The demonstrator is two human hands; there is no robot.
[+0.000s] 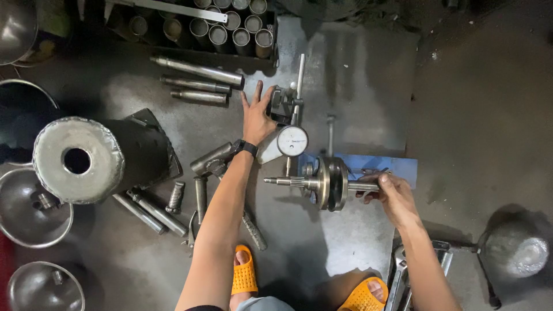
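Right, head view looks down at a metal floor plate (351, 75). Left hand (256, 118) lies flat, fingers spread, grip released, palm down against the dark base block (280, 103) of the dial gauge stand. The round white dial gauge (292, 141) hangs off that stand, just above the left shaft of the crankshaft (328, 183). A thin rod (300, 78) of the stand points away from the person.

Right hand (391, 196) has its grip clenched around the crankshaft's right shaft end. Crankshaft lies crosswise, its two disc webs in the middle, on a blue fixture (380, 167) whose supports are mostly hidden behind the webs and the hand. Splined left end points towards the left forearm.

Clutter to the left: three long steel tubes (199, 80) side by side just beyond the left hand, a crate of short pipes (230, 26) behind them. A big grey cylinder (78, 160) with a centre hole stands well left, metal bowls (34, 213) beside it. Loose pins and sleeves (158, 210) lie under and beside the left forearm, close to the crankshaft's left end. Wrenches (400, 276) sit by the right forearm, a round-topped stool (515, 247) further right. Orange sandals (245, 273) at the bottom edge, near the plate.
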